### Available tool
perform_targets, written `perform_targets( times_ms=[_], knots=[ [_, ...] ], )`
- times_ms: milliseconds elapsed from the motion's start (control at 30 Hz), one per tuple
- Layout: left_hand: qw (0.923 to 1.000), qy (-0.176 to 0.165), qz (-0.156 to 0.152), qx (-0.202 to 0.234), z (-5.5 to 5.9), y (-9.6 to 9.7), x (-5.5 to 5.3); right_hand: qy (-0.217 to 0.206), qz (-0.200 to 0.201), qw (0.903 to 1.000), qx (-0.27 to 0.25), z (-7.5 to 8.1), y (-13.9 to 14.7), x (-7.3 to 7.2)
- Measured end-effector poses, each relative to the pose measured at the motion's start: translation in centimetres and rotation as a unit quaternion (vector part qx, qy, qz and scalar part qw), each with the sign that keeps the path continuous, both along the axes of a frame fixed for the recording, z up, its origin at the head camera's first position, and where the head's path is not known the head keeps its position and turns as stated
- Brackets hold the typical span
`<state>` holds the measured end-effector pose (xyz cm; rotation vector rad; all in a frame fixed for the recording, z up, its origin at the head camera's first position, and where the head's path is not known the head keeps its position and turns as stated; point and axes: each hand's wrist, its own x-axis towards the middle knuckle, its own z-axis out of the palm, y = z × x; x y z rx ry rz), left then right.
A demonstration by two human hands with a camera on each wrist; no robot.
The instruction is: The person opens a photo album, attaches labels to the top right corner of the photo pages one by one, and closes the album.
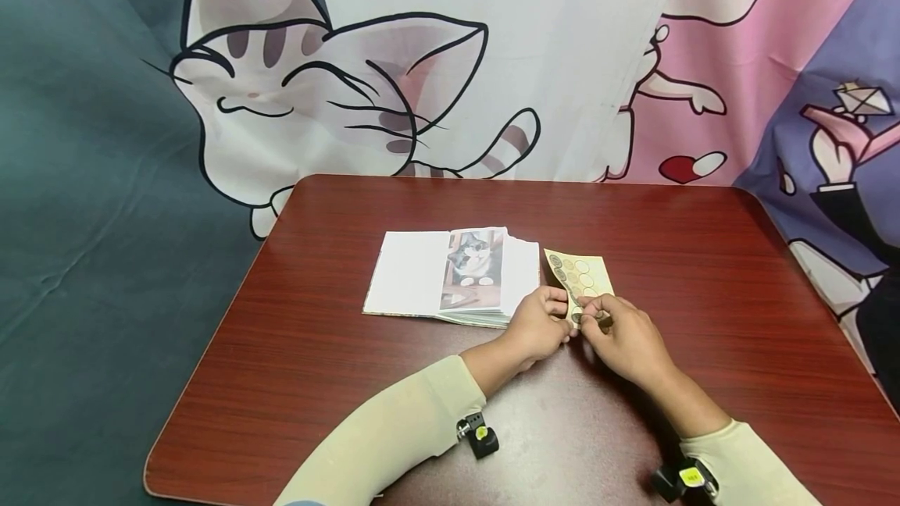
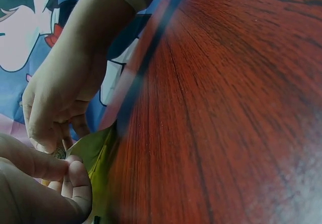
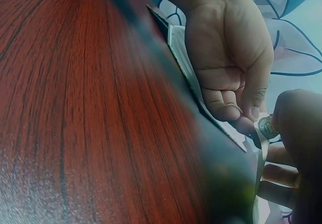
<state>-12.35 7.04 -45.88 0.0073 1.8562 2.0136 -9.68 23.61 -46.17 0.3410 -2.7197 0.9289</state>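
A yellow sheet of round stickers [image 1: 589, 272] is held up at a tilt over the table, right of an open book [image 1: 408, 272]. My left hand [image 1: 540, 324] pinches the sheet's near left corner between thumb and fingers. At that same corner, my right hand [image 1: 628, 338] pinches a dark round sticker [image 3: 267, 127], which stands partly up from the sheet in the right wrist view. Seen from the left wrist, the sheet's yellow-green underside [image 2: 98, 156] slopes below both hands. The fingers hide part of the sticker.
The book lies flat on the dark red wooden table [image 1: 316, 381], with a cat picture [image 1: 473, 268] on its pages. Behind the table hangs a cloth with cartoon cats [image 1: 281, 123]. Small cameras are strapped to both sleeves.
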Motion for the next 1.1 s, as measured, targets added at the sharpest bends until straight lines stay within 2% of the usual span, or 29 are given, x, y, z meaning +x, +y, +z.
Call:
perform_targets(
  times_ms=[200, 533, 767, 1100],
  knots=[
    [1.0, -0.001, 0.002, 0.002, 0.0, 0.0, -0.1, -0.011, -0.003, 0.9999, -0.01, -0.1, 0.0, 0.0],
    [0.9988, 0.014, 0.005, -0.046, 0.1, -0.3, -0.1, -0.04, -0.012, 0.9989, -0.021, 0.1, 0.0, 0.0],
    [0.9977, 0.016, -0.016, -0.064, 0.1, -0.9, 0.1, -0.06, -0.013, 0.9981, -0.011, -0.1, 0.1, -0.1],
    [0.988, 0.05, -0.024, -0.144, 0.5, -1.7, 0.5, -0.063, -0.013, 0.9979, -0.009, -0.5, 0.3, -0.1]
  ],
)
